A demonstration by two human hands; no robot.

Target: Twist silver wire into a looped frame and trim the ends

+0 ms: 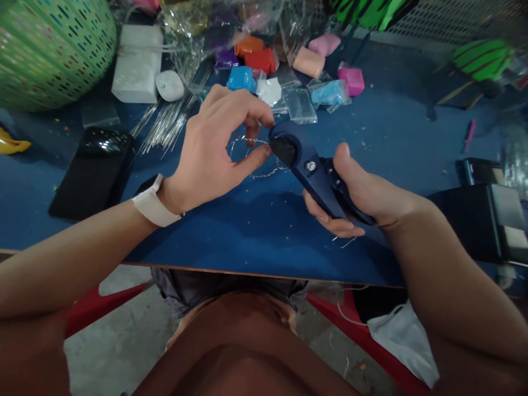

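My right hand (358, 192) is wrapped around a dark blue plier-like tool (315, 170) with a round metal pivot screw. The tool's rounded head points up and left. My left hand (218, 137) is curled, its thumb and index finger at a loop of thin twisted silvery wire (264, 176), right beside the tool's head. The tool hides where the wire meets its jaws. A bundle of straight wires (165, 129) lies behind my left wrist. Short wire ends (344, 240) show below my right fingers.
A black phone (93, 173) lies at the left near a green basket (53, 49). Bagged coloured clay packs (256, 60) and a white box (138, 63) sit at the back. A black box (474, 220) and a green-and-black striped object (480, 60) stand at the right.
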